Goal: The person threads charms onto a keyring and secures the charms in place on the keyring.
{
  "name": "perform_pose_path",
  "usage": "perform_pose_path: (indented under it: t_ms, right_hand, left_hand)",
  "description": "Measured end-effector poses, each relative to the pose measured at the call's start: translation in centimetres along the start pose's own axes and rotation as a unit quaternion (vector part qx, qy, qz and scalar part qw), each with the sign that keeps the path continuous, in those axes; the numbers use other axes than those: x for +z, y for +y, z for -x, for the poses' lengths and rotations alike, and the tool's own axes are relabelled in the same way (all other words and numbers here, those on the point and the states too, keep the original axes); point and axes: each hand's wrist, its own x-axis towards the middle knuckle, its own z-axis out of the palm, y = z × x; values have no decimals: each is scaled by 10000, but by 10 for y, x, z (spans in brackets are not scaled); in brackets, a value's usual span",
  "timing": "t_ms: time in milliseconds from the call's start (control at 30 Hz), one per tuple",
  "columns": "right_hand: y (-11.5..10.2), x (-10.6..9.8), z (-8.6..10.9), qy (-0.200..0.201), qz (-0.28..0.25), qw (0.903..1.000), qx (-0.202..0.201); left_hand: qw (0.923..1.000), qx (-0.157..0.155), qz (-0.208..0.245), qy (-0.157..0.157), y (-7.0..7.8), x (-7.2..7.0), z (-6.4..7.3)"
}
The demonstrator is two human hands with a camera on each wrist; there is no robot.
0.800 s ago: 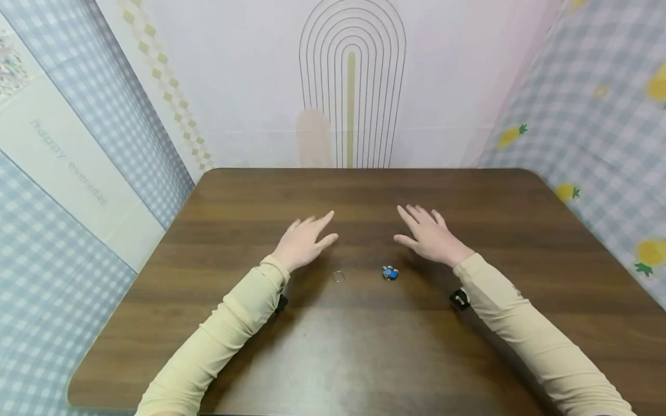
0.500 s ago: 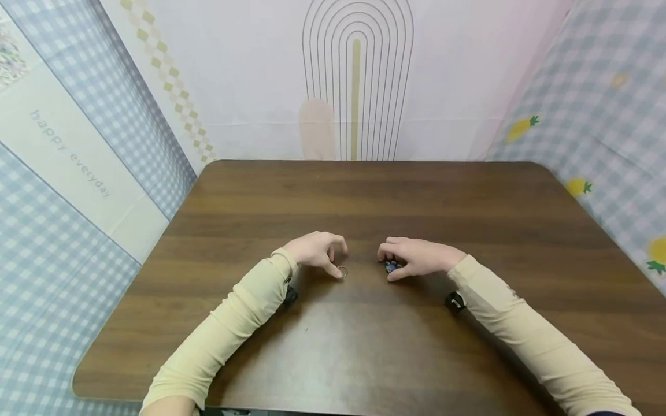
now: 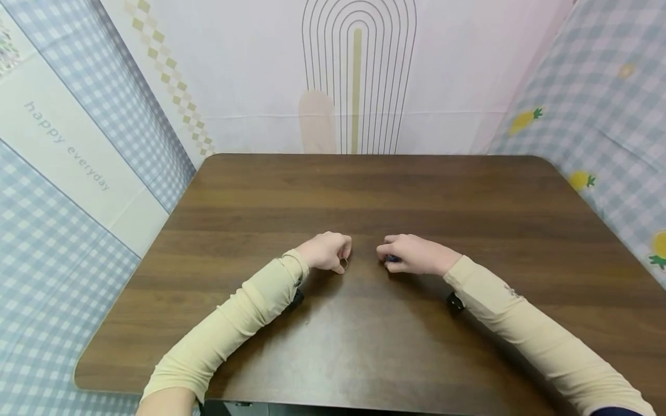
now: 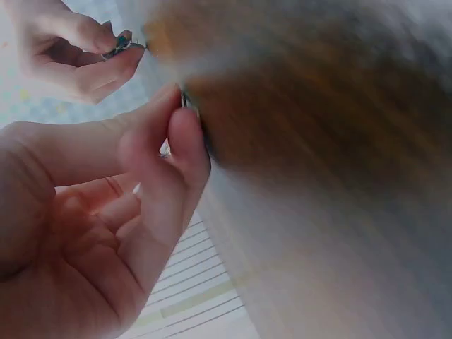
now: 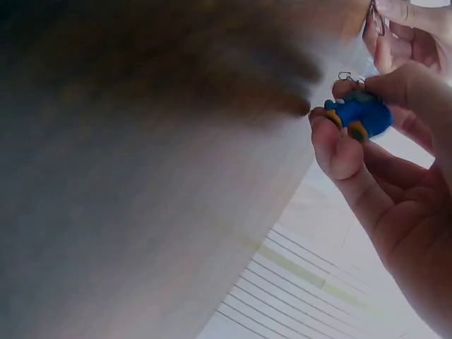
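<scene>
In the head view my left hand (image 3: 324, 252) is low over the middle of the table, its thumb and fingertips pinching a thin metal key ring (image 3: 344, 264). The right wrist view shows part of that ring (image 5: 377, 20) sticking out at the left fingertips. A short distance to the right, my right hand (image 3: 416, 254) pinches a small blue figurine charm (image 5: 364, 116) between thumb and fingers. The charm has orange feet and a small metal loop (image 5: 345, 76) at its top. From the head camera, the fingers hide most of the charm.
Both hands work over a dark brown wooden table (image 3: 364, 196) with rounded corners. A white cloth (image 3: 250, 75) with arch lines hangs behind it, and checked cloths (image 3: 614, 115) hang at the sides. Black wrist cameras (image 3: 455, 301) sit under the sleeves.
Both hands came down and back from an open, spread pose over the table. The left has taken hold of the key ring, the right of the blue charm, which both lay on the table.
</scene>
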Motion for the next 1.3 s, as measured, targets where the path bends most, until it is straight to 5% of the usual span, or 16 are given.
perform_pose_path:
  t_ms: [200,367,533,733,800,1000,1133,1300]
  right_hand:
    - [9,-4,1,831,-63,9965,-19]
    - [5,-21,0,1652,-504,9846,275]
    - [-8,-42,-9,2107,-997,9689,829]
    - [-16,-54,-19,2672,-1560,9397,1456]
    - [-18,-55,-20,2814,-1616,9329,1561]
    - [-20,-58,-18,3150,-1633,9187,1733]
    - [-20,-62,-16,3192,-1618,9160,1814]
    - [-20,-69,-15,3154,-1818,9142,1783]
  left_hand:
    - [9920,-36,1265,22,0,-8,-2]
    - [9666,33,2494,598,1,-22,-3]
    - [9267,84,3580,1137,5,-32,-6]
    - [8629,298,4786,1597,13,-41,-9]
    - [8370,539,5203,1606,15,-44,-9]
    - [7776,1060,6018,1483,19,-47,-14]
    - [7648,1100,6193,1398,21,-49,-13]
    - [7929,1062,5816,1474,17,-51,-15]
